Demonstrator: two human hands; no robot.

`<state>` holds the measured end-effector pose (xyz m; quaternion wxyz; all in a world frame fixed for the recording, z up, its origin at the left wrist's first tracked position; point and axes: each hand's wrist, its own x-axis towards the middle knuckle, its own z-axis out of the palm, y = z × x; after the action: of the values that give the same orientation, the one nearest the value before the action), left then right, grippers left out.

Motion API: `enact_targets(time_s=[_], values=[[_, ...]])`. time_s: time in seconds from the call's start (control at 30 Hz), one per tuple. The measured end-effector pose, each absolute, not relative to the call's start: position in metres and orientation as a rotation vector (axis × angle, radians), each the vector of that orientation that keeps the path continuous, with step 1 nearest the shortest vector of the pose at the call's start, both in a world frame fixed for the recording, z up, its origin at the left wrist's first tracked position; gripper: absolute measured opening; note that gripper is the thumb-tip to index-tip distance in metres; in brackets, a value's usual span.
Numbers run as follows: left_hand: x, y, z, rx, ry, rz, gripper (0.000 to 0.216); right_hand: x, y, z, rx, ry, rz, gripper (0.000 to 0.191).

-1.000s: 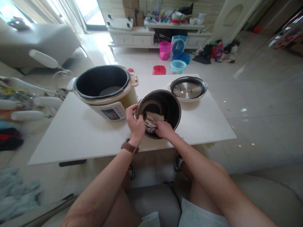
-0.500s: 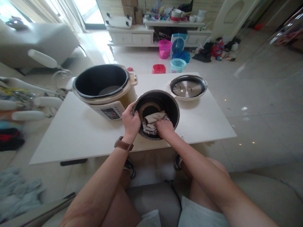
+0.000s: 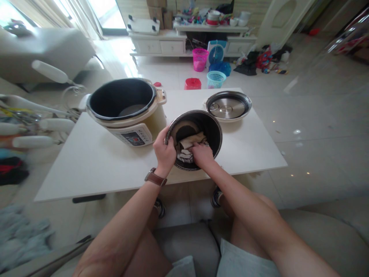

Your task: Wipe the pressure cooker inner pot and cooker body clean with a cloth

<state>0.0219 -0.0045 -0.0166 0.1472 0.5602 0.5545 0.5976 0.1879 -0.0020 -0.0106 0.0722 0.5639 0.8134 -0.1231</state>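
A cloth (image 3: 191, 140) in the tilted inner pot (image 3: 212, 132): wiping looks under way, not finished.
Near the inner pot's left rim, the left hand (image 3: 165, 154) has its fingers closed around the edge; inside the pot, the right hand (image 3: 203, 154) has its fingers bunched on the cloth, tips partly hidden. Left of the pot, on the table (image 3: 115, 169), stands the cooker body (image 3: 158, 121), open; behind and to the pot's right lies the lid (image 3: 228, 110), metal side up. So the pot is out and the lid off, while how much of the pot's wall remains to be wiped cannot be told.
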Motion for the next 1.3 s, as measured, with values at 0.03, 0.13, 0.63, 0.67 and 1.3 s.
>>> enact_targets(time_s=[0.03,0.13,0.63,0.67,1.3], values=[[0.024,-0.006,-0.015,1.631,1.579,1.724,0.046,0.189,-0.002,-0.011,1.698,2.445,-0.371,0.044],[0.029,-0.01,-0.013,1.683,1.539,1.743,0.044,0.192,0.0,-0.015,1.718,2.449,-0.433,0.042],[0.034,-0.014,-0.01,1.833,1.435,1.794,0.043,0.185,0.007,-0.02,1.789,2.509,-0.955,0.039],[0.033,-0.013,-0.01,1.828,1.44,1.796,0.043,0.189,0.006,-0.015,1.803,2.454,-0.761,0.036],[0.029,-0.008,-0.005,1.773,1.534,1.787,0.037,0.185,0.009,-0.036,1.827,2.549,-1.259,0.04]])
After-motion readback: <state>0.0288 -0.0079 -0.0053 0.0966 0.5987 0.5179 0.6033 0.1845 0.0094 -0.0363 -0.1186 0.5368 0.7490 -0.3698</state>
